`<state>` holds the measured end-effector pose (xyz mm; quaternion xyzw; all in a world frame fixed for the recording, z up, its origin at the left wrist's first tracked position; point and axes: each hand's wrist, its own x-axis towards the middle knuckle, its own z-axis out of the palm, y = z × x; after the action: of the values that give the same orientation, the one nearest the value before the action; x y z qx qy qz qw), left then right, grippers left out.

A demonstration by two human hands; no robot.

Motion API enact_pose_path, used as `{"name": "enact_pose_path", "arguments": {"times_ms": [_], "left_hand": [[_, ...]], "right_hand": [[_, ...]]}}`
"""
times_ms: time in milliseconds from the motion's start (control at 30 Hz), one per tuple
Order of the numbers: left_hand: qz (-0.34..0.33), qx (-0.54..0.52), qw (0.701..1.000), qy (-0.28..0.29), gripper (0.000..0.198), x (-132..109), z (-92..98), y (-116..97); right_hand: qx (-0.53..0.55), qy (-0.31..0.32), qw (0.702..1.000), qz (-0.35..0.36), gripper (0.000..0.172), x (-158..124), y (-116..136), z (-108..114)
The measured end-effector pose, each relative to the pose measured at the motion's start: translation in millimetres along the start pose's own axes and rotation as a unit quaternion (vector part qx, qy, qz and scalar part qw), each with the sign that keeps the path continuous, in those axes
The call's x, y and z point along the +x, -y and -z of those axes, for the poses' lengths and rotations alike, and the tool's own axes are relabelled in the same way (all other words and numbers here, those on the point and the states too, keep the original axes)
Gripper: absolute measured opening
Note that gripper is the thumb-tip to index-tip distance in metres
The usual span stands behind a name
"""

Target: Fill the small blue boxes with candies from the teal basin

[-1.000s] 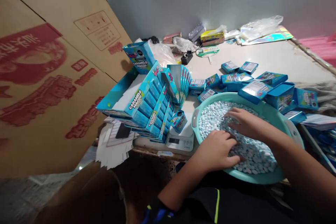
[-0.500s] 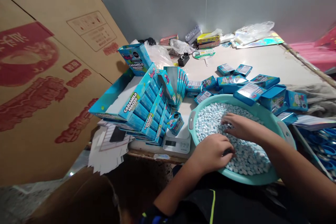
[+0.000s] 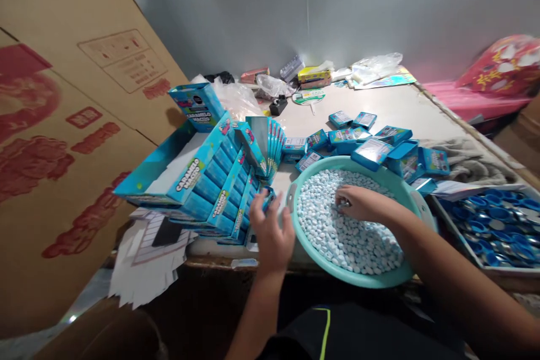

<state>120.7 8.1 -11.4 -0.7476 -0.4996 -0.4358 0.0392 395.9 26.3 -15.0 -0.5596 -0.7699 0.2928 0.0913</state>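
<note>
My left hand (image 3: 272, 230) is raised over the kitchen scale (image 3: 252, 241), its fingers spread. Just beyond its fingertips is a small blue box (image 3: 268, 196), mostly hidden behind the hand; whether they touch I cannot tell. My right hand (image 3: 360, 202) is in the turquoise basin (image 3: 301, 241), fingers curled down around some of the small pale-blue and white candies (image 3: 350, 242). Left of my left hand stand stacked blue display boxes (image 3: 198, 180) marked "Caramelo Macizo". A fan of upright blue packets (image 3: 272, 143) stands behind the scale.
Small blue boxes (image 3: 373, 152) lie in a heap behind the basin. A white tray (image 3: 468, 259) of blue-rimmed pieces is at right, near a grey cloth (image 3: 455, 160). A large cardboard carton (image 3: 97, 22) rises at left, with paper sheets (image 3: 143, 264) below the stack.
My left hand has left the candies and moved left to the scale, its fingers opening. My right hand stays in the basin. The view has turned right, showing more of the tray.
</note>
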Motion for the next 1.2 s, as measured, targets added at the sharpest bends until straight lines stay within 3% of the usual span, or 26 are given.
{"name": "enact_pose_path", "arguments": {"times_ms": [100, 200, 267, 333, 367, 433, 500, 533, 600, 633, 867, 1033, 1200], "left_hand": [[0.109, 0.023, 0.994, -0.005, 0.063, -4, -9.3, 28], [0.207, -0.039, 0.978, 0.002, 0.095, -11, -21.8, 46], [0.271, -0.066, 0.96, -0.007, 0.101, -13, -25.8, 54], [0.287, -0.059, 0.955, -0.036, 0.089, -9, -22.9, 57], [0.258, -0.049, 0.963, -0.055, 0.077, -4, -18.8, 57], [0.13, -0.033, 0.989, -0.059, 0.052, 11, -7.0, 52], [-0.026, -0.022, 0.999, 0.021, 0.041, 29, 5.3, 44], [-0.091, -0.015, 0.992, 0.082, 0.045, 38, 10.1, 39], [-0.171, 0.012, 0.968, 0.181, 0.057, 53, 15.4, 29], [-0.193, 0.029, 0.959, 0.203, 0.06, 58, 16.1, 26], [-0.24, 0.089, 0.938, 0.235, 0.064, 70, 7.2, 17], [-0.261, 0.092, 0.93, 0.241, 0.062, 75, 5.7, 12], [-0.194, 0.078, 0.948, 0.241, 0.062, 71, 1.3, 7]], "right_hand": [[-0.003, 0.008, 1.0, -0.016, 0.014, -2, 7, 7], [-0.002, 0.006, 1.0, -0.029, 0.015, -4, 11, 11], [0.0, 0.001, 1.0, -0.028, 0.015, -5, 12, 12], [0.002, -0.004, 1.0, -0.026, 0.015, -5, 11, 12], [0.003, -0.005, 1.0, -0.026, 0.016, -5, 11, 12], [0.006, -0.01, 1.0, -0.028, 0.016, -4, 11, 12], [0.008, -0.017, 0.999, -0.031, 0.015, -3, 11, 12], [0.006, -0.018, 0.999, -0.032, 0.015, -3, 11, 12], [-0.003, -0.012, 0.999, -0.034, 0.016, -3, 12, 14], [-0.008, -0.004, 0.999, -0.035, 0.016, -4, 13, 15], [-0.003, 0.012, 0.999, -0.048, 0.039, -5, 14, 19], [0.002, 0.015, 0.998, -0.054, 0.04, -5, 14, 18], [0.0, 0.019, 0.998, -0.057, 0.031, -7, 16, 23]]}}
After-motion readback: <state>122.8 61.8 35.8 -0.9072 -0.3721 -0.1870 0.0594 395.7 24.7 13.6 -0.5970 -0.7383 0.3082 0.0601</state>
